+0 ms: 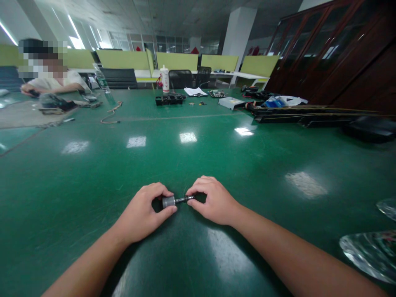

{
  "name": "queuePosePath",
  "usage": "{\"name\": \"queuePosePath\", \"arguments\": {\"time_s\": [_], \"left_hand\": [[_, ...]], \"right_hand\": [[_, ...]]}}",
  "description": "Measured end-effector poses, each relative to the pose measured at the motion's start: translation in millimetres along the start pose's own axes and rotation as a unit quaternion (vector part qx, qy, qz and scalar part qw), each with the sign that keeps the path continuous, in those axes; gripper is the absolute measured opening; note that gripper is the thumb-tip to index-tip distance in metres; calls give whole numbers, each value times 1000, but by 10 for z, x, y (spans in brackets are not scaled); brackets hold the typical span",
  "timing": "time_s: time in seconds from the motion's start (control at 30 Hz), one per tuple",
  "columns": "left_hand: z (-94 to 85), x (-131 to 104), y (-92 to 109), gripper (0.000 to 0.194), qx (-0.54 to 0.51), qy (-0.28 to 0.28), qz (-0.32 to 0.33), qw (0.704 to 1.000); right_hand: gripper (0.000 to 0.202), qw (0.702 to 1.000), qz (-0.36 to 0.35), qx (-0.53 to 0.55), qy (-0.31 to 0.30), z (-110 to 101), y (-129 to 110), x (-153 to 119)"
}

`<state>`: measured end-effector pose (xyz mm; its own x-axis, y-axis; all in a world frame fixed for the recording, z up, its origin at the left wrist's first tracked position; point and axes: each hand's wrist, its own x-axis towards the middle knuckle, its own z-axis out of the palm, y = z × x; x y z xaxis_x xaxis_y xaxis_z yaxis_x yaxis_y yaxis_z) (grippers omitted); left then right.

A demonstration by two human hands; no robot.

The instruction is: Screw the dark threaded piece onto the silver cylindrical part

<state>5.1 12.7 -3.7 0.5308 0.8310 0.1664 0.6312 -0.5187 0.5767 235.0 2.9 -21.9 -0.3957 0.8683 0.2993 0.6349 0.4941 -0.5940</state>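
Just above the green tabletop [185,165], or resting on it, is a small part made of a grey cylinder [168,201] with a thin dark rod [181,200] reaching to the right. My left hand [140,214] has its thumb and forefinger closed on the grey cylinder from both sides. The rod's shiny far end is pinched between the thumb and fingertips of my right hand [213,201]. The part lies almost level between my two hands. Whether cylinder and rod are one piece I cannot tell.
Across the table sits a person [55,84] beside a plastic bottle [105,84]. Farther back are a white bottle [164,79], a black frame-like part [169,100], a silver box [230,102] and long black bars [278,115]. Clear plastic packaging [368,251] lies at right.
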Motion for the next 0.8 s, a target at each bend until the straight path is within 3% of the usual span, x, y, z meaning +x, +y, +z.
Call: {"name": "queuePosePath", "arguments": {"time_s": [0.2,0.43,0.8], "left_hand": [[1,17,10,15,2,0,-8,1000],[-14,12,29,16,12,9,-25,1000],[-23,9,30,16,1,8,-21,1000]], "right_hand": [[9,1000,13,-10,9,-28,32,6],[5,993,103,-21,62,-92,157,49],[8,998,48,-4,28,-73,93,36]]}}
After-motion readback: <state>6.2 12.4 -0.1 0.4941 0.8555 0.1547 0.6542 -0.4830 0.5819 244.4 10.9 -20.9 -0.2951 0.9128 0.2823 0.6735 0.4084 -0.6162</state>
